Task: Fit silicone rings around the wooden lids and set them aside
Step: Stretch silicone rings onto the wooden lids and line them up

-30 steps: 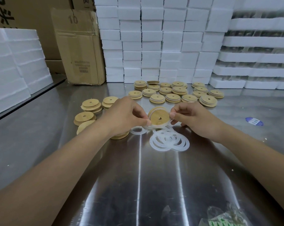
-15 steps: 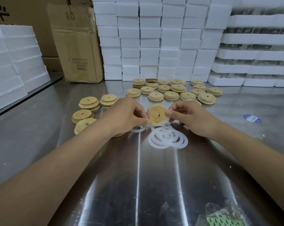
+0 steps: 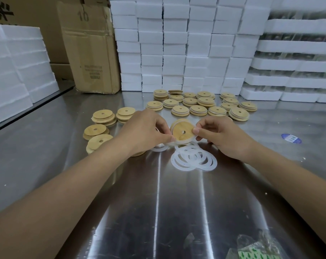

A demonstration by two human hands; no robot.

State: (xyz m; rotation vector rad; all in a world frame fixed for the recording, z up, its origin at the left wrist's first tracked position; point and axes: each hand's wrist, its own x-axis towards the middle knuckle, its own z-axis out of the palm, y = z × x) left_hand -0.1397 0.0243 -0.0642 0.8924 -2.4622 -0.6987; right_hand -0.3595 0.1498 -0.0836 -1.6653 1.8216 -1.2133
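Left hand [image 3: 145, 131] and right hand [image 3: 220, 139] pinching wooden lid [image 3: 182, 132], working silicone ring [image 3: 185, 142] onto rim; next likely seating ring fully, setting aside.

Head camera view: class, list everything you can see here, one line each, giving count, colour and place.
held lid: one, tan wood, raised between both hands
fitted ring: one, white, partly around the held lid's rim
loose rings: several overlapping, white, on the table nearer than the hands
far lids: many in low stacks, tan, behind the hands
left lids: a few small stacks, tan, left of the hands
table: one, silver metal, under everything
cardboard boxes: at least two, brown, back left
foam blocks: many stacked, white, along the back and left
sticker: one, blue, on the table at right
plastic bag: one, clear with green print, bottom right
left hand: pinches the held lid's left edge
right hand: pinches its right edge
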